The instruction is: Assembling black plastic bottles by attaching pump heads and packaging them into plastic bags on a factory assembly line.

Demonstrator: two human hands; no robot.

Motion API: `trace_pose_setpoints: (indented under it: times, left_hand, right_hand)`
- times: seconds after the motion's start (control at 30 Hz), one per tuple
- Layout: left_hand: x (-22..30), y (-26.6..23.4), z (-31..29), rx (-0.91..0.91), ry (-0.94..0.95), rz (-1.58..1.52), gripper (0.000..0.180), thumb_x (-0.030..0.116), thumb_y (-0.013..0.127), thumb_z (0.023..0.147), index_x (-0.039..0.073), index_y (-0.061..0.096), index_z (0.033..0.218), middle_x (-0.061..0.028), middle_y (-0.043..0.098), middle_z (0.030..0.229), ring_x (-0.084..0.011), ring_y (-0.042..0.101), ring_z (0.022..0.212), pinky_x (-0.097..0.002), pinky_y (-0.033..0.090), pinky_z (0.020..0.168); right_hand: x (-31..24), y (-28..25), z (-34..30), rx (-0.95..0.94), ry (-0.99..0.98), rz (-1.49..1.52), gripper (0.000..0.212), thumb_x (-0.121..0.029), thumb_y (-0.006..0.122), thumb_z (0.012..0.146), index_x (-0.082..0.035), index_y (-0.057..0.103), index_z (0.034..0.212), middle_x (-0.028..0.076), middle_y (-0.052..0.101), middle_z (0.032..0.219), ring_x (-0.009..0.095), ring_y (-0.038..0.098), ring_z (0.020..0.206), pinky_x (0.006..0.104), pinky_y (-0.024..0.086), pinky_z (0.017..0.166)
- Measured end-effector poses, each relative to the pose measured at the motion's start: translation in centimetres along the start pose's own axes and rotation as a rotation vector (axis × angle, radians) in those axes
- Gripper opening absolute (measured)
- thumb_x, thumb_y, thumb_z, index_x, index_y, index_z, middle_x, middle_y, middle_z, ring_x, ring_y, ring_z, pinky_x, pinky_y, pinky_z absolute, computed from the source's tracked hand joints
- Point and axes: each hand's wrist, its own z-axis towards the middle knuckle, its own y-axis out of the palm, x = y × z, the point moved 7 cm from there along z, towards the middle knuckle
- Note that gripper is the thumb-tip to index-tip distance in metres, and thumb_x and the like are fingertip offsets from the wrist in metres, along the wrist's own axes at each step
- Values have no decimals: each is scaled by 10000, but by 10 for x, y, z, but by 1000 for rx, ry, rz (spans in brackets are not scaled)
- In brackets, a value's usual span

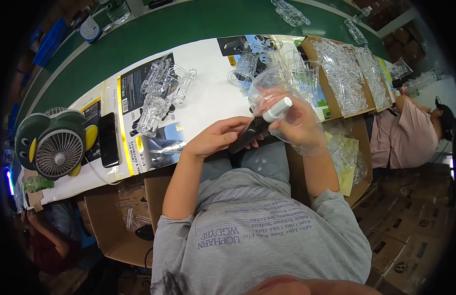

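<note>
In front of my lap I hold a dark tube [248, 135] with a white cap [278, 109], tilted so that the cap points up and to the right. My left hand [217, 135] is closed around the lower, dark part. At the cap end, my right hand [304, 127] is closed, its thumb beside the cap. A crumpled clear plastic bag [265, 89] lies over the fingers of my right hand. Whether the tube's upper end is inside the bag, I cannot tell. Beyond my hands, several clear plastic pieces [245, 64] stand on the table.
A pile of clear plastic parts [161, 93] lies on the white printed sheet [203, 88]. Left are a phone [109, 140] and a green fan [59, 150]. At right, a cardboard box [331, 96] holds clear parts; another person [402, 130] sits beyond. An open carton [107, 221] stands below the table's edge.
</note>
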Motion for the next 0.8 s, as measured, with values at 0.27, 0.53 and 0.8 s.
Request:
trace_pose_setpoints:
  times: [0.27, 0.53, 0.8]
  left_hand:
    - [11, -24, -9, 275, 112, 65, 776, 317, 802, 692, -77, 462, 1268, -120, 551, 1216, -185, 511, 1140, -296, 376, 999]
    - [5, -10, -6, 210, 65, -49, 825, 419, 821, 641, -94, 495, 1198, -113, 614, 983, -163, 605, 863, -261, 483, 777]
    - [7, -12, -15, 223, 29, -80, 776, 231, 831, 663, -80, 460, 1270, -94, 572, 1175, -142, 544, 1072, -262, 414, 947]
  right_hand:
    - [3, -1, -3, 80, -10, -69, 364, -228, 759, 745, -15, 604, 996, 87, 612, 1010, 209, 573, 1012, 468, 256, 1094]
    - [4, 10, 0, 37, 79, 175, 349, -191, 711, 794, -11, 556, 1051, 131, 616, 1005, 264, 577, 999, 466, 375, 997]
    - [12, 14, -5, 59, 24, 208, 378, -249, 724, 794, -31, 533, 1037, 133, 614, 961, 274, 573, 1005, 469, 397, 965]
